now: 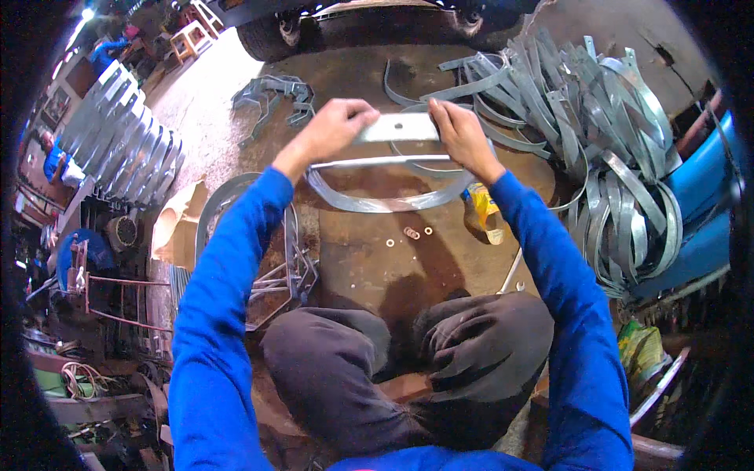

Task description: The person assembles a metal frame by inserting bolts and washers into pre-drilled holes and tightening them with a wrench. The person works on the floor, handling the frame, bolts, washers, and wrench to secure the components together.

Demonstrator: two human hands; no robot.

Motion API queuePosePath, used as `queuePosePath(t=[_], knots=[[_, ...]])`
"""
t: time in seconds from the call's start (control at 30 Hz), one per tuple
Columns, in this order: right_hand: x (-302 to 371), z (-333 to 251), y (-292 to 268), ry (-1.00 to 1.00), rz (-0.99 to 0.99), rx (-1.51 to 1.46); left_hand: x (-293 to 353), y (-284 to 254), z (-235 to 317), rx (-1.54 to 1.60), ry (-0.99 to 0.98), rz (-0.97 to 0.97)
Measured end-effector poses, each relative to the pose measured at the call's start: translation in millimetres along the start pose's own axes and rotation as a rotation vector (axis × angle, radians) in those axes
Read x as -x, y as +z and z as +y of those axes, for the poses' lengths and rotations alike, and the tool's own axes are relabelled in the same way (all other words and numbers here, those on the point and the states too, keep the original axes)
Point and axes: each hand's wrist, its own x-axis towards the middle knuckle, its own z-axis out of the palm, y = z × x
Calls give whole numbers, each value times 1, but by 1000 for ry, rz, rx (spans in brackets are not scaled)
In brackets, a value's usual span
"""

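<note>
A bent flat metal strap point(400, 127) is held up in front of me, its pale end with one round hole turned toward me. My left hand point(336, 125) grips it at the left, thumb and fingers closed. At the other end my right hand point(462, 135) pinches it in the same way. Below the hands hangs a curved metal band point(393, 202) that arcs between my wrists; I cannot tell whether it is one piece with the strap. Several small ring washers point(411, 233) lie on the brown floor sheet point(353, 251) beneath.
A heap of curved metal straps point(550, 102) lies at the far right, beside a blue drum point(699, 220). Near my right forearm are a yellow packet point(482, 210) and a wrench point(512, 271). Bent metal frames point(287, 267) and cardboard point(181, 224) sit left. Another person point(108, 53) is far left.
</note>
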Motion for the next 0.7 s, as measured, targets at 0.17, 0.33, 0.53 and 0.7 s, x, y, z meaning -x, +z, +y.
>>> queuePosePath(t=[0.17, 0.33, 0.53, 0.7], knots=[[-45, 48, -4, -35, 35, 26, -52, -7, -14, 80, -108, 6], [-43, 62, -13, 0, 74, 1, -72, -1, -13, 58, -126, 6], [-33, 65, -18, -159, 180, 95, -74, 4, -1, 79, -191, -19], [-10, 40, -19, -51, 170, -15, -49, -3, 20, 45, -181, -86]])
